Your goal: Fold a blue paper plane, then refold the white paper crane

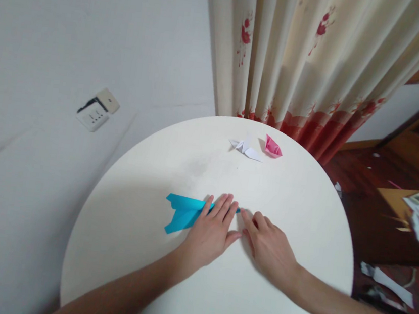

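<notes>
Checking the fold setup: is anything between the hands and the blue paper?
Nothing visible. The left hand lies flat on the blue folded paper, and the right hand touches its tip beside it.

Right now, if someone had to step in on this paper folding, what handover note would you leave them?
Left hand: flat, pressing the blue folded paper onto the round white table.
Right hand: fingertips at the paper's narrow right tip, holding nothing.
Elsewhere: a white folded figure and a pink folded boat sit at the table's far edge, untouched.
Done: the blue sheet already carries several folds, with a notched tail at its left end.
Left: the crease under the hands looks only pressed; the final shape isn't clear.
</notes>
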Demonstrator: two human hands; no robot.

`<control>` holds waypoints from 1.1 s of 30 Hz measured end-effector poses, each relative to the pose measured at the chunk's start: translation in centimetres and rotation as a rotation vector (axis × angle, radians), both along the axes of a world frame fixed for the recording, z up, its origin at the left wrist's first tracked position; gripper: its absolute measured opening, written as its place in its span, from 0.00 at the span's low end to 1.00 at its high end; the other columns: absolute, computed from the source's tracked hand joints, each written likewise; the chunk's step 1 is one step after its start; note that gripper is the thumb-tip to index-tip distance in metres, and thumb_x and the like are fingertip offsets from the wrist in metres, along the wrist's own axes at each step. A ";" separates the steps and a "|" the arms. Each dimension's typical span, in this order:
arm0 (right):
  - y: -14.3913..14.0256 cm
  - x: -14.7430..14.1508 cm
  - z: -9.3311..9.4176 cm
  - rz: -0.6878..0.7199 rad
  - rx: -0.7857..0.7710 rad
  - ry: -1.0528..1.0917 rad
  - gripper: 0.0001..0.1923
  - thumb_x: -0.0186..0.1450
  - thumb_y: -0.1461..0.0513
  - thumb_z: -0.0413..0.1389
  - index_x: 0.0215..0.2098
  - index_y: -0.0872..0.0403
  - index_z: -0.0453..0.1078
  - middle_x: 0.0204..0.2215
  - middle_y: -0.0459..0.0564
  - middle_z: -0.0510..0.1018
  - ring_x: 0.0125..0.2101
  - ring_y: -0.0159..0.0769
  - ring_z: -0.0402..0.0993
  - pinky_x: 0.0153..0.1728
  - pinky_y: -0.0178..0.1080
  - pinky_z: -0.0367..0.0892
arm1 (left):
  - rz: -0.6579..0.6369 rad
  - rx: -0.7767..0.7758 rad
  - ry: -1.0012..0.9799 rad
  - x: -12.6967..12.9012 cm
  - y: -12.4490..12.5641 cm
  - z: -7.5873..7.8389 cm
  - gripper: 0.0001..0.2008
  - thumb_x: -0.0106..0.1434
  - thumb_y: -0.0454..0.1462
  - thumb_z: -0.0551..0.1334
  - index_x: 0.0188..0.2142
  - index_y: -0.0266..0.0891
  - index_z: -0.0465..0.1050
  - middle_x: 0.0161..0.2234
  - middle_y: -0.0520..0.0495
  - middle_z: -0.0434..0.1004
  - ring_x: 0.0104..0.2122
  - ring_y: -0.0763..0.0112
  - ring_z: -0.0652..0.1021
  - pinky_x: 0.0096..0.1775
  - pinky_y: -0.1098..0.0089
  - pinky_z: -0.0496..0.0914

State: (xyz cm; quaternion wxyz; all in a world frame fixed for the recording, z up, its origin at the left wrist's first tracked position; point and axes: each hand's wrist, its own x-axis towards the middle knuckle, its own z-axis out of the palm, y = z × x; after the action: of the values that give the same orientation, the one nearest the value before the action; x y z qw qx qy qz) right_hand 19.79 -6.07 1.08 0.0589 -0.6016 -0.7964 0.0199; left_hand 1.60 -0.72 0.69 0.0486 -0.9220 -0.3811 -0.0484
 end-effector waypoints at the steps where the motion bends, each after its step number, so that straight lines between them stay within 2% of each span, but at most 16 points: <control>1: 0.2 -0.2 0.0 -0.009 -0.003 -0.009 0.23 0.72 0.63 0.48 0.65 0.54 0.57 0.42 0.55 0.74 0.38 0.41 0.74 0.34 0.38 0.70 | 0.000 -0.004 0.000 0.0 0.0 0.0 0.33 0.71 0.53 0.48 0.67 0.35 0.56 0.69 0.38 0.52 0.70 0.56 0.49 0.68 0.47 0.45; 9: 0.7 0.0 -0.2 -0.052 -0.008 -0.006 0.21 0.73 0.59 0.46 0.64 0.53 0.60 0.43 0.55 0.74 0.37 0.40 0.73 0.34 0.40 0.68 | -0.002 -0.036 -0.019 -0.2 0.2 -0.5 0.33 0.71 0.53 0.46 0.68 0.35 0.53 0.70 0.39 0.49 0.70 0.56 0.49 0.68 0.48 0.47; 15: 0.0 0.5 -0.9 -0.131 0.054 0.067 0.26 0.74 0.55 0.45 0.65 0.60 0.55 0.44 0.59 0.74 0.41 0.44 0.72 0.39 0.43 0.69 | -0.010 -0.066 -0.026 -0.3 0.3 -0.4 0.33 0.72 0.52 0.46 0.68 0.36 0.52 0.70 0.39 0.49 0.70 0.56 0.49 0.67 0.47 0.47; 21: 0.3 0.5 -0.7 -0.050 0.044 0.065 0.25 0.73 0.54 0.46 0.65 0.55 0.57 0.44 0.57 0.74 0.39 0.42 0.71 0.38 0.42 0.68 | -0.013 -0.067 -0.050 -0.3 0.4 -0.5 0.33 0.71 0.53 0.48 0.68 0.37 0.52 0.70 0.39 0.50 0.70 0.55 0.50 0.67 0.47 0.49; 28: 0.4 0.4 -0.4 -0.046 0.048 -0.042 0.23 0.74 0.56 0.45 0.64 0.57 0.59 0.45 0.58 0.75 0.39 0.43 0.70 0.37 0.43 0.65 | -0.010 -0.085 -0.057 -0.7 0.5 -0.8 0.31 0.72 0.50 0.47 0.69 0.37 0.51 0.71 0.42 0.47 0.70 0.58 0.50 0.67 0.51 0.50; 33: 0.4 0.3 -0.5 -0.060 0.048 -0.010 0.24 0.74 0.56 0.45 0.65 0.58 0.59 0.44 0.57 0.75 0.40 0.43 0.70 0.38 0.44 0.65 | -0.004 -0.085 -0.078 -0.6 0.6 -0.8 0.31 0.71 0.49 0.49 0.69 0.39 0.52 0.70 0.42 0.49 0.70 0.56 0.52 0.67 0.50 0.52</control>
State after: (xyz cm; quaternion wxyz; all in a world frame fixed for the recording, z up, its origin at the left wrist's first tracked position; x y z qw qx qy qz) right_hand 20.06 -5.71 0.54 0.0698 -0.6236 -0.7786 -0.0042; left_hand 0.99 -0.16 -0.11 -0.0056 -0.9214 -0.3825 -0.0684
